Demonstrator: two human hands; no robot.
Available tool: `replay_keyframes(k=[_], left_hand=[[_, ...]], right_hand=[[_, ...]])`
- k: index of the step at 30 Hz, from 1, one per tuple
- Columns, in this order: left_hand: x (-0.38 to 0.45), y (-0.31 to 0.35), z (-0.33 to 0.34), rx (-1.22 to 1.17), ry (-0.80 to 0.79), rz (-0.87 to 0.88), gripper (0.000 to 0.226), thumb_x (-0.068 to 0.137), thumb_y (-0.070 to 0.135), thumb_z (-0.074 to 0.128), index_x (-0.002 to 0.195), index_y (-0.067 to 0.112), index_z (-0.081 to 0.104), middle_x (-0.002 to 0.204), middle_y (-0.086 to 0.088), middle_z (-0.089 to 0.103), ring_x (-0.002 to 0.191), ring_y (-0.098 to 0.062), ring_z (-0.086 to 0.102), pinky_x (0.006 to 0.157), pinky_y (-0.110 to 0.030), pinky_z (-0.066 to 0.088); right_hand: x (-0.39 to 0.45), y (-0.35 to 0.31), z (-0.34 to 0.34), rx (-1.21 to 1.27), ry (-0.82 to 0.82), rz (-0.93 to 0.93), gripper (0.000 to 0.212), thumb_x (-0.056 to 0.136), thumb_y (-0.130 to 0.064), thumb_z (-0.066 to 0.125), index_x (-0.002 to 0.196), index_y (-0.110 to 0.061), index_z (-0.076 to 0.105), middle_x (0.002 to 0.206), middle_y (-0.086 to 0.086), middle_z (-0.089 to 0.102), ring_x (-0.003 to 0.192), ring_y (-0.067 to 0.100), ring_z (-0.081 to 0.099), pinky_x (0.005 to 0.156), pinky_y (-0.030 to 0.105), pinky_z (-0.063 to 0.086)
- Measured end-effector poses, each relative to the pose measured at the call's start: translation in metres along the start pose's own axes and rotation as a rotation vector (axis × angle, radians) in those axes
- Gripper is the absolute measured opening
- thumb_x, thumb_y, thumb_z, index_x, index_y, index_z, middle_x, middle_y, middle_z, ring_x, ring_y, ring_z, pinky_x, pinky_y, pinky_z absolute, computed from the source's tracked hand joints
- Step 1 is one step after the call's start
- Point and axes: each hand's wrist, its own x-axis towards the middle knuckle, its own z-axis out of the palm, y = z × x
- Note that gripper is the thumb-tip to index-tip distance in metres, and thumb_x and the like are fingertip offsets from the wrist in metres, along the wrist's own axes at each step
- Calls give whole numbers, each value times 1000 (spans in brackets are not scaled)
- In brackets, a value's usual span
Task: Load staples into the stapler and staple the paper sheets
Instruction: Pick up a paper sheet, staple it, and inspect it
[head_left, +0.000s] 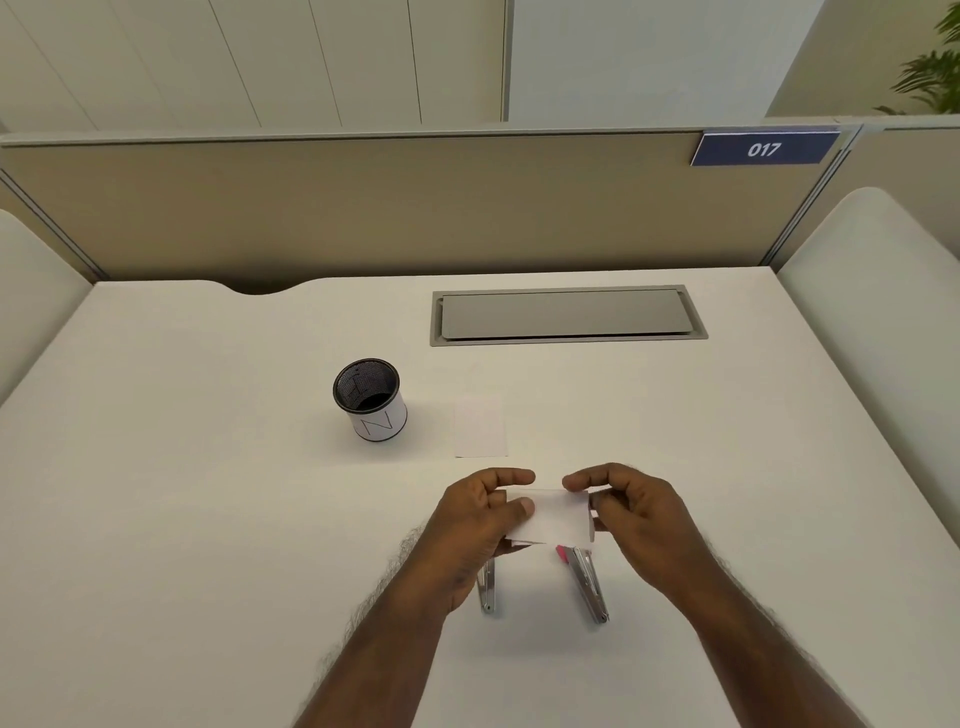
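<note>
My left hand (475, 525) and my right hand (639, 519) hold a small white flat piece (553, 517), sheets or a small box, between them. Each hand pinches one end of it with thumb and fingers, just above the desk. Under it lies the stapler, swung open: one metal arm (487, 590) shows below my left hand. The other arm (589, 587) lies to the right and has a pink-red part at its upper end. A second small white paper sheet (480, 428) lies flat on the desk behind my hands.
A black mesh pen cup (370, 400) with a white label stands at the left of the loose sheet. A grey cable hatch (566, 314) is set into the white desk (208, 519) at the back. A beige partition closes the far edge.
</note>
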Motion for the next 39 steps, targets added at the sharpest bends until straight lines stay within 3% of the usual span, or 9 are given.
replay_keyframes(k=[3, 5, 7, 9, 12, 17, 20, 27, 39], left_hand=[[0, 4, 2, 102, 14, 39, 27, 90, 3, 63, 108, 22, 67, 81, -4, 74, 76, -17, 66, 72, -34, 53], [0, 6, 3, 141, 12, 65, 28, 89, 2, 63, 108, 22, 67, 87, -10, 74, 77, -21, 67, 72, -36, 53], [0, 8, 4, 172, 7, 87, 30, 89, 1, 63, 109, 23, 66, 91, -10, 76, 81, -27, 71, 75, -38, 56], [0, 10, 5, 173, 0, 103, 33, 87, 0, 64, 111, 22, 66, 94, -9, 77, 89, -30, 72, 80, -40, 58], [-1, 10, 6, 82, 13, 93, 30, 86, 2, 67, 109, 22, 67, 93, -8, 77, 83, -21, 73, 67, -30, 58], [-1, 3, 8, -150, 73, 42, 16, 87, 11, 69, 103, 11, 71, 93, -13, 76, 86, -19, 72, 69, -28, 57], [-1, 1, 13, -156, 99, 49, 15, 85, 16, 72, 98, 8, 72, 93, -13, 75, 85, -19, 71, 69, -28, 57], [-1, 3, 20, -117, 161, 92, 9, 85, 20, 73, 83, 12, 75, 85, -9, 74, 77, -18, 69, 71, -33, 59], [-1, 4, 19, -57, 174, 130, 10, 88, 20, 70, 84, 12, 76, 86, -9, 75, 75, -15, 69, 65, -27, 56]], right_hand=[[2, -5, -4, -43, -46, 8, 34, 92, -6, 52, 95, -31, 74, 100, -18, 73, 90, 8, 68, 81, 31, 57], [3, -7, -6, -188, -100, -6, 14, 90, -29, 64, 92, -40, 72, 97, -24, 71, 85, -2, 66, 73, 19, 51], [5, -7, -7, -322, -150, 4, 6, 86, -36, 69, 87, -42, 72, 89, -23, 72, 79, -2, 66, 70, 20, 51], [6, -8, -8, -297, -164, 43, 8, 86, -30, 70, 81, -33, 75, 80, -14, 74, 71, 3, 67, 69, 26, 55], [3, -12, -9, -128, -158, 102, 12, 87, -21, 70, 79, -25, 77, 75, -1, 75, 64, 8, 67, 62, 26, 57], [-2, -13, -7, 54, -128, 165, 11, 89, -18, 68, 87, -17, 79, 80, 7, 76, 74, 22, 72, 68, 34, 61], [-4, -14, -5, 89, -124, 189, 11, 89, -17, 68, 88, -13, 78, 80, 9, 76, 79, 30, 73, 64, 29, 59], [-6, -14, -1, 122, -125, 216, 9, 87, -17, 71, 86, -12, 78, 78, 9, 76, 68, 18, 70, 63, 25, 59], [-9, -20, 0, 183, -145, 226, 9, 87, -13, 70, 89, -9, 77, 81, 8, 77, 73, 15, 73, 57, 19, 54]])
